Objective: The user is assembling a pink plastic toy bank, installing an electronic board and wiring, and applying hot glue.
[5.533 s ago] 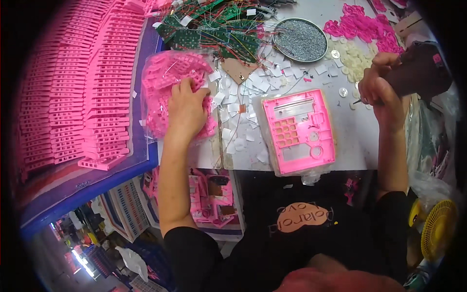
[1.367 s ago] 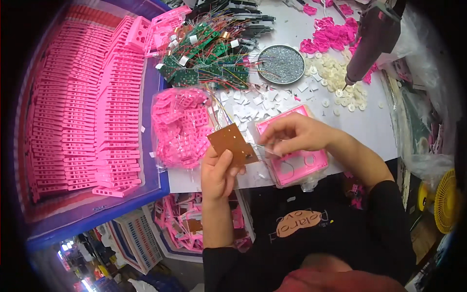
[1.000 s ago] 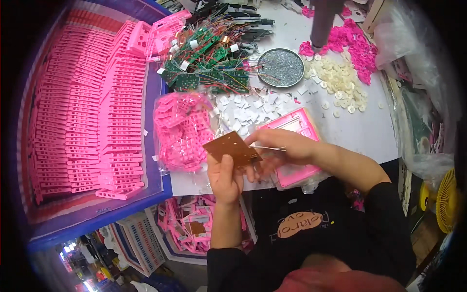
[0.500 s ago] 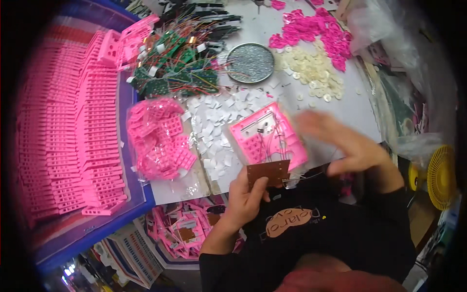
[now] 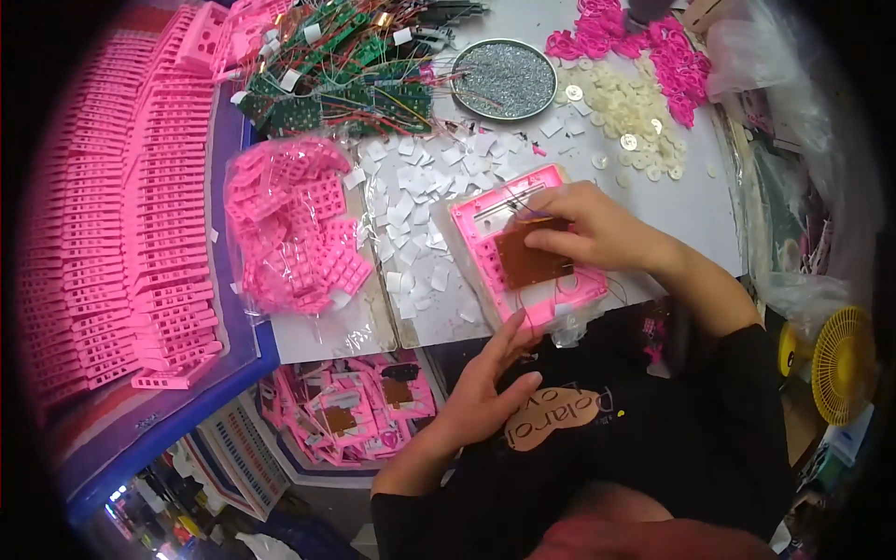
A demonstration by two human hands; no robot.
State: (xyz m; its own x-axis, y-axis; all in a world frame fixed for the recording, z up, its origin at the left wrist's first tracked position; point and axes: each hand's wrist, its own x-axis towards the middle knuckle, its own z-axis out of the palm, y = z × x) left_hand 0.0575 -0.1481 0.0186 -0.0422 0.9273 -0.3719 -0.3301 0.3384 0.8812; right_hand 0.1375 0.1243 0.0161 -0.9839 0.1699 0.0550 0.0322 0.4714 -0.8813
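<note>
The pink plastic housing (image 5: 523, 257) is lying flat at the near edge of the white table (image 5: 691, 201), tilted a little, its far end carrying a long rectangular window and its inside showing ribs and a round opening. A brown circuit board (image 5: 530, 259) is sitting inside it, roughly in the middle, with thin wires running off its far edge.

The right hand (image 5: 583, 229) is coming in from the right and resting on top of the housing, fingers curled down and pressing on the far edge of the brown board; whether the fingertips are pinching a wire there, I cannot tell. The left hand (image 5: 490, 383) is sitting just near of the housing, below the table edge, fingers loosely extended with the tips reaching up to touch the housing's near left corner. It is gripping nothing.

So the housing is lying between the two hands, the right one over it and the left one at its near side.

Left of the housing, small white paper squares (image 5: 411, 201) are lying scattered, and further left a clear bag of pink keypad frames (image 5: 294, 224) is sitting. At the far side a round metal dish (image 5: 504, 79) is standing beside a heap of green circuit boards (image 5: 336, 79). White round buttons (image 5: 635, 107) are lying far right.
</note>
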